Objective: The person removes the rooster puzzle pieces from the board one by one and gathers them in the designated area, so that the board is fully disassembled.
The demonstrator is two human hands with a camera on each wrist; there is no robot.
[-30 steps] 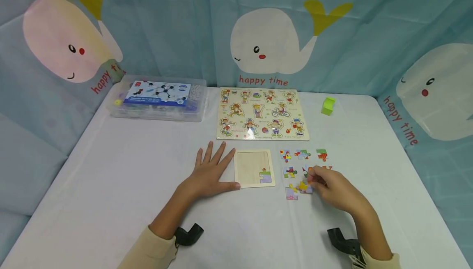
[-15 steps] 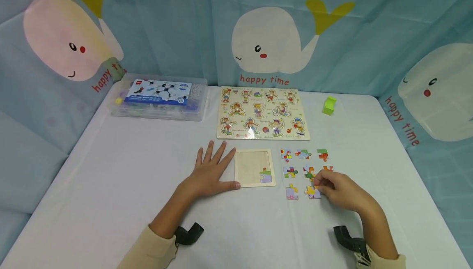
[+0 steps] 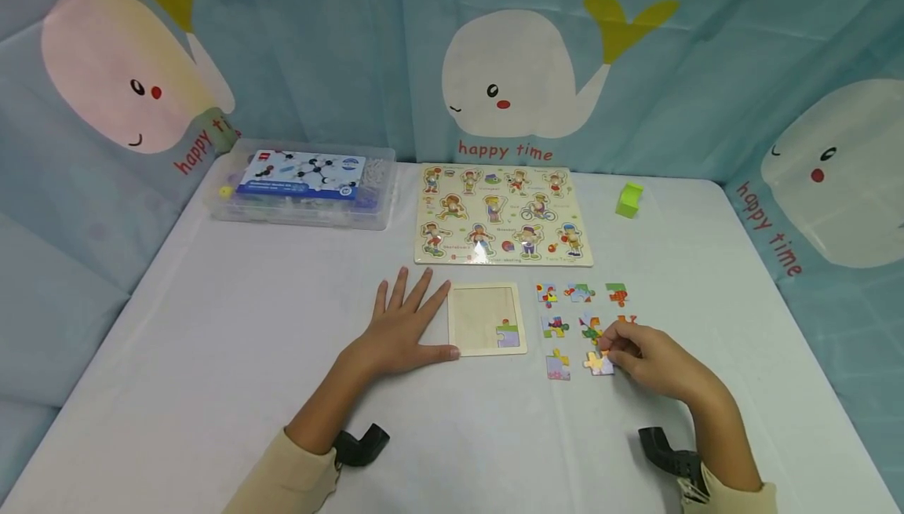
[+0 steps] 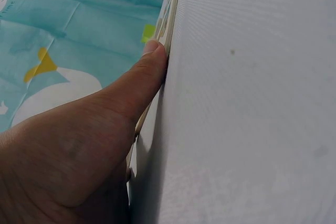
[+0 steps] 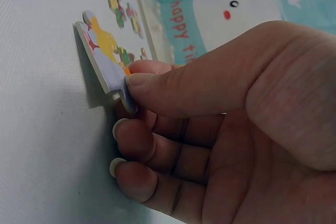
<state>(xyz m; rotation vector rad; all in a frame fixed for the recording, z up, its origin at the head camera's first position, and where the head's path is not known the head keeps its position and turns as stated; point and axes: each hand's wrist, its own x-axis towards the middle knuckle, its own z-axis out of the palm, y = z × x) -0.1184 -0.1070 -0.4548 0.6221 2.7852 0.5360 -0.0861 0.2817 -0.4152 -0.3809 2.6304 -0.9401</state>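
My left hand lies on the table with its fingers spread, palm down. Its thumb and index finger touch the left side of a small wooden puzzle tray; the left wrist view shows the thumb against the edge. One fitted jigsaw piece sits in the tray's lower right corner. Between thumb and index finger, my right hand pinches a lilac and yellow jigsaw piece, tilted with one side raised. Several loose jigsaw pieces lie in rows right of the tray, one partly hidden behind the hand.
Behind the tray lies a larger wooden board with printed figures. A clear plastic case stands at the back left, a green block at the back right. A whale-print curtain borders the white table.
My right hand has shifted right with the pinched piece, away from the lower left loose piece it overlapped before. The piece's tilt has changed slightly. My left hand stays in place.
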